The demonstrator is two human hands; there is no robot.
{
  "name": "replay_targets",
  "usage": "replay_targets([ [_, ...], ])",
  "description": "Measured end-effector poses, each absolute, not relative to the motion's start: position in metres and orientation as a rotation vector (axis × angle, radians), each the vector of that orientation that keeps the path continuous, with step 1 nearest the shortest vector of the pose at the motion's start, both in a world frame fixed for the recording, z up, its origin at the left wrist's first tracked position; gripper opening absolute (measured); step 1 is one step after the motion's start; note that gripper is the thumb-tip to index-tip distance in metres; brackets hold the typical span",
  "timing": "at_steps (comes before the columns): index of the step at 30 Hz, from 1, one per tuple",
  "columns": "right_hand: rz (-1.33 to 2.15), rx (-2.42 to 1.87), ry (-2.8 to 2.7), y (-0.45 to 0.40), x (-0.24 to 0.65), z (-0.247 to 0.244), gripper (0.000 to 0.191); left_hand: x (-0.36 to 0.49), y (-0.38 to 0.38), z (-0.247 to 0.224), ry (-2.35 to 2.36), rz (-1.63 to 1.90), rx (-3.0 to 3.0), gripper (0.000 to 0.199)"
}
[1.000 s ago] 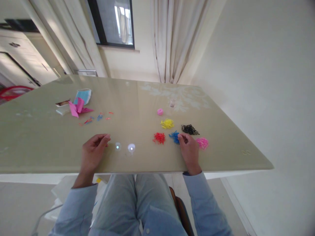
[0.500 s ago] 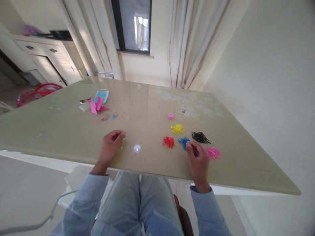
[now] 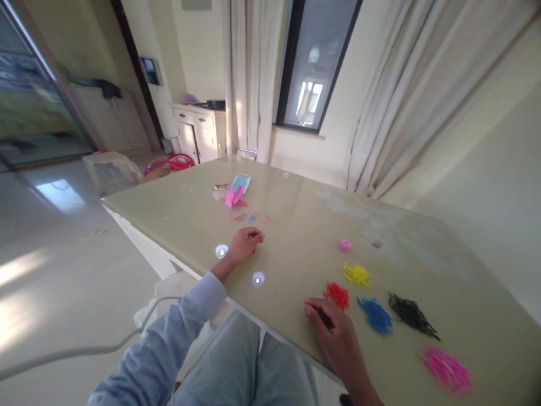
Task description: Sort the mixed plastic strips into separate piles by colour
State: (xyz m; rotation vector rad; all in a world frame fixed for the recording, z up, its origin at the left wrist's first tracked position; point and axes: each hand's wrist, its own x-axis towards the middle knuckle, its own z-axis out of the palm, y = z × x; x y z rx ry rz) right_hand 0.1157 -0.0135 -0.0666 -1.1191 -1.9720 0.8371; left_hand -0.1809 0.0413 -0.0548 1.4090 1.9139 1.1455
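My left hand (image 3: 247, 242) is over the table, its thumb and fingertips pinched together. It is nearest to a few scattered orange and blue bits (image 3: 252, 217); whatever it holds, if anything, is too small to make out. My right hand (image 3: 333, 332) is also closed in a pinch, just in front of a heap of red thin pieces (image 3: 337, 295) that look like small rubber bands. Similar heaps lie around it: blue (image 3: 375, 316), yellow (image 3: 357, 274), black (image 3: 412, 314) and pink (image 3: 446, 367). Its fingertips show nothing I can name.
A pink ring-like object (image 3: 345, 245) lies behind the yellow heap. Folded pink paper (image 3: 235, 197) and a blue face mask (image 3: 240, 183) lie at the far left. Two round bright spots (image 3: 258, 279) show on the glossy table (image 3: 296, 237). The near table edge runs above my legs.
My view has turned to the left. The right hand has moved left from beside the blue heap to the front of the red one. My left hand has gone farther forward, towards the scattered bits.
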Motion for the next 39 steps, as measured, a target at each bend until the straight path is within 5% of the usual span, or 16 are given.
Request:
replay_targets([
  [4,0.881,-1.165,-1.913,-0.01,0.124,-0.07,0.037,-0.208,0.052,-0.047,2.081,1.065,1.522,0.022],
  [21,0.822,-1.214,-2.026,-0.001,0.135,-0.083,0.033,-0.242,0.088,-0.046,2.442,0.503,1.715,0.031],
  [39,0.762,-1.214,-1.958,-0.009,0.124,-0.069,0.038,-0.235,0.092,-0.047,2.458,0.482,1.806,0.037],
])
